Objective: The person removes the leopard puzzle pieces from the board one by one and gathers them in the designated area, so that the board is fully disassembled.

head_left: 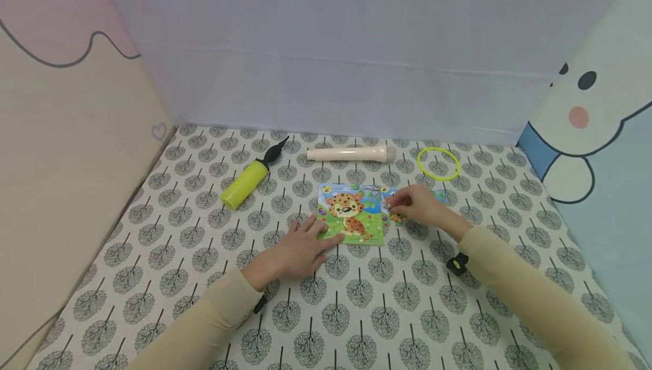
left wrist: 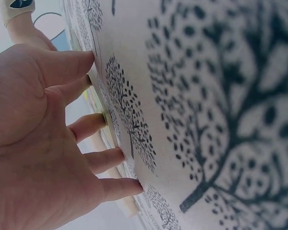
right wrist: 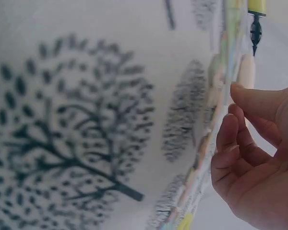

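A square leopard picture card lies flat mid-table in the head view. My left hand is spread, its fingertips resting on the card's lower left edge and the cloth beside it. In the left wrist view, the left hand has its fingers apart. Against the card's right side lies a second, shorter leopard picture of uneven outline, like a part-built jigsaw. Over it, my right hand pinches what looks like a small puzzle piece, mostly hidden by the fingers. The right wrist view shows the right hand with curled fingers.
Behind the cards lies a white toy microphone. A yellow-green hand pump with a black nozzle is at the left, and a thin yellow ring at the back right. Tree-print cloth covers the table; fabric walls stand around it.
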The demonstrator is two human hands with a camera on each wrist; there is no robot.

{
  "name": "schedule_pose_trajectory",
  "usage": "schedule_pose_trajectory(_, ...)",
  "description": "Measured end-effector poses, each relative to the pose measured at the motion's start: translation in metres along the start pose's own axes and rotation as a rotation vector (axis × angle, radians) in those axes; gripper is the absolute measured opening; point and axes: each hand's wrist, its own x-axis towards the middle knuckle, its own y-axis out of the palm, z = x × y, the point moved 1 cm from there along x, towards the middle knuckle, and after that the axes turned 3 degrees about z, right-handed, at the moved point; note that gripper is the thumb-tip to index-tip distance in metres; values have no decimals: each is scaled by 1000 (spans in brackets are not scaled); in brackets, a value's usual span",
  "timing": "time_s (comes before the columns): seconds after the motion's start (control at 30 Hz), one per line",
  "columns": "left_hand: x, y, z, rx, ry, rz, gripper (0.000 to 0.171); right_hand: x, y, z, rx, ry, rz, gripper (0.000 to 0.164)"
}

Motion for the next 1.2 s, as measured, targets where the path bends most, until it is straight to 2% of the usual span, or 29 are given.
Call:
schedule_pose_trajectory(0.17,0,-1,-1,-5,0,5,55,3,-3,9,-73,-49,-41,6)
schedule_pose_trajectory(0.3,1,-1,-1,-5,-7,11,55,12,1,19,-85,-100,-5,10)
schedule_pose_trajectory(0.47,2,-1,-1,4,-9,15,55,23,9,29,-66,-116,27,18)
schedule_pose_trajectory(0.8,2,0,-1,19,-16,19,54,47,30,48,-21,-75,31,27)
schedule_pose_trajectory(1.0,2,-1,-2,21,-5,10,54,52,39,52,20,-55,46,30)
schedule_pose_trajectory(1.2,2,-1,-2,15,-11,22,54,55,43,55,1,-50,40,33)
